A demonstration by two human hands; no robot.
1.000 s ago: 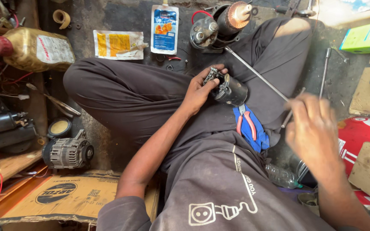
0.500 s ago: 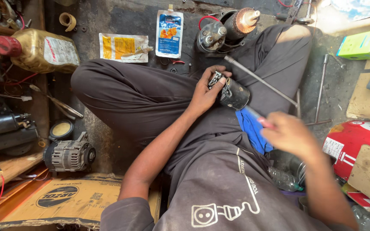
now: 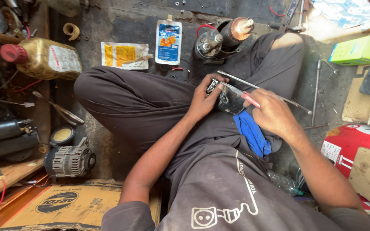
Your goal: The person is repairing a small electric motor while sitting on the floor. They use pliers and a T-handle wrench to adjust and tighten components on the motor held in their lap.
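Your left hand [image 3: 203, 100] is curled around the small dark metal motor part [image 3: 227, 97] resting on your lap, and your right hand [image 3: 272, 113] is closed around a red-handled tool [image 3: 246, 96] whose tip meets that part — just beside it, a blue cloth [image 3: 252, 133] lies over your thigh. A long thin steel rod [image 3: 262, 90] crosses above your right hand (whether it touches is unclear). Farther out on the floor stand a grey starter motor with a copper-coloured end [image 3: 221, 38], a blue-and-white pouch [image 3: 168, 42] and — far left — a yellow oil jug with a red cap [image 3: 43, 57].
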